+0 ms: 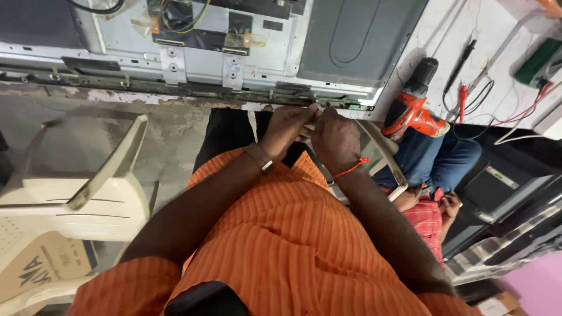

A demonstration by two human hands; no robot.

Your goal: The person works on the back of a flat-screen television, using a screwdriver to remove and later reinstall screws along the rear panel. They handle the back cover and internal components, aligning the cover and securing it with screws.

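Left hand [285, 130] and right hand [333, 139] side by side, fingers curled shut at lower edge of opened flat-panel chassis [234, 52] on table [468, 35]; held item too small to identify. Orange drill [413, 108] near right hand, test leads [468, 88] beyond. White plastic chair [88, 187] to left.

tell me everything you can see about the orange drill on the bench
The drill is a cordless tool with an orange plastic body, a black chuck end pointing up and away toward the bench's far side, and a grey-edged grip. It lies on its side on the white bench, right of the opened flat-panel back, beside the red and black probe leads. Its base hangs over the bench edge. No hand touches it.
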